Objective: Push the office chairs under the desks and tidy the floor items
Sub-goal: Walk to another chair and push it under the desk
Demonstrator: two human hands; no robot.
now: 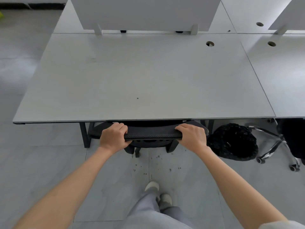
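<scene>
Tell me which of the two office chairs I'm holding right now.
The black mesh chair at the middle desk: both hands, left and right, grip its backrest top. The chrome-legged chair to the right stands untouched.

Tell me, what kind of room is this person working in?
Most likely an open-plan office. White desks stand side by side with cable holes and a divider panel, and both hands grip a black mesh office chair tucked beneath.

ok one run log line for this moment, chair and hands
step: pushing chair in | left hand: grips black chair back | right hand: grips same | chair: mostly under desk | floor: black bin beside chair
</scene>
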